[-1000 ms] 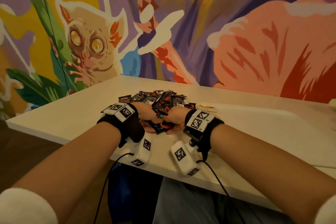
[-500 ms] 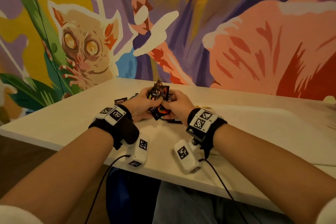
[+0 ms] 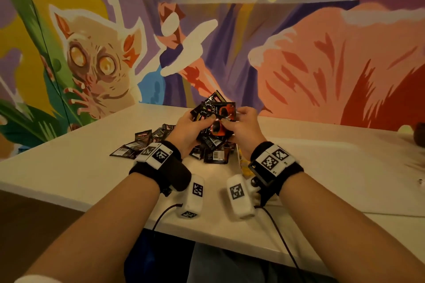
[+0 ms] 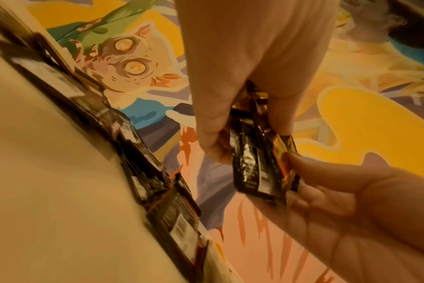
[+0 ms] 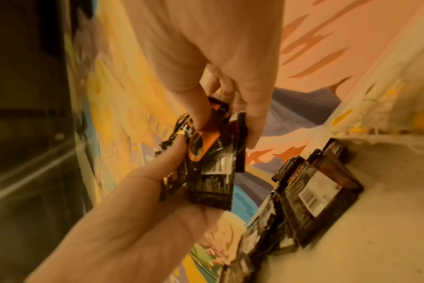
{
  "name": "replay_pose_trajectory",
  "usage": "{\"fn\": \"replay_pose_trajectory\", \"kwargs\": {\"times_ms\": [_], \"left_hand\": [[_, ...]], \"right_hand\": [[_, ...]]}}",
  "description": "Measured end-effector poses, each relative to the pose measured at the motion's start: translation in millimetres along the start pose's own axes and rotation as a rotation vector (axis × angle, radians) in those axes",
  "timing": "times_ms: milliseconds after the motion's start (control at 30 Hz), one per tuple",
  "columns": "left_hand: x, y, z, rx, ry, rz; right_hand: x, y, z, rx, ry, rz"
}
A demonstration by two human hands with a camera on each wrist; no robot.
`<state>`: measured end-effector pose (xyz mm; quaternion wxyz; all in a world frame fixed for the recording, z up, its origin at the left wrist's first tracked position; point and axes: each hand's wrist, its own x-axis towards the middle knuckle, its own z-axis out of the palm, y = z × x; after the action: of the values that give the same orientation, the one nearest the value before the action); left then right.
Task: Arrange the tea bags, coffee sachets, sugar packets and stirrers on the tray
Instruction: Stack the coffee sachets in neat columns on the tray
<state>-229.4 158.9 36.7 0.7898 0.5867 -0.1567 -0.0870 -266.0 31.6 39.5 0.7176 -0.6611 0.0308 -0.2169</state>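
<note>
A second ago both hands were down in the pile of coffee sachets (image 3: pixel 174 145) on the worktop (image 3: pixel 69 174); now they are raised above it with a bundle of sachets (image 3: pixel 216 119) held between them, at about 12 o'clock from the wristbands. That suggests a handful has been gathered and is being squared into a stack before it goes to a tray, which I cannot make out with certainty in any view.

The left hand (image 3: pixel 186 131) curls its fingers round the bundle's left side, thumb pressed on its front. The right hand (image 3: pixel 246 128) pinches the right side, thumb in front and fingers (image 4: pixel 211 137) behind, as the left wrist view shows. Neither hand is spread. The loose sachets lie on the worktop at 7 to 9 o'clock of the hands.
</note>
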Motion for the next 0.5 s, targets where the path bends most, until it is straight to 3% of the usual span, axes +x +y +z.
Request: {"fn": "replay_pose_trajectory", "kwargs": {"times_ms": [100,200,300,433,500], "left_hand": [[5.5,-1.3,14.5,-0.001,0.025,0.04],[8.3,-2.8,31.9,0.015,-0.095,0.055],[11.6,-8.2,47.5,0.019,-0.186,0.019],[18.8,-12.9,65.9,-0.28,-0.252,-0.051],[23.1,-15.2,73.7,-0.305,-0.259,-0.047]], "right_hand": [[-5.0,-2.2,-6.1,0.105,-0.043,0.036],[-11.3,-0.6,-18.2,0.156,-0.099,0.064],[-9.5,2.2,-38.7,0.26,-0.043,0.043],[-2.1,1.7,-63.7,0.365,0.034,0.053],[-0.1,2.9,-71.9,0.355,0.072,0.09]]}}
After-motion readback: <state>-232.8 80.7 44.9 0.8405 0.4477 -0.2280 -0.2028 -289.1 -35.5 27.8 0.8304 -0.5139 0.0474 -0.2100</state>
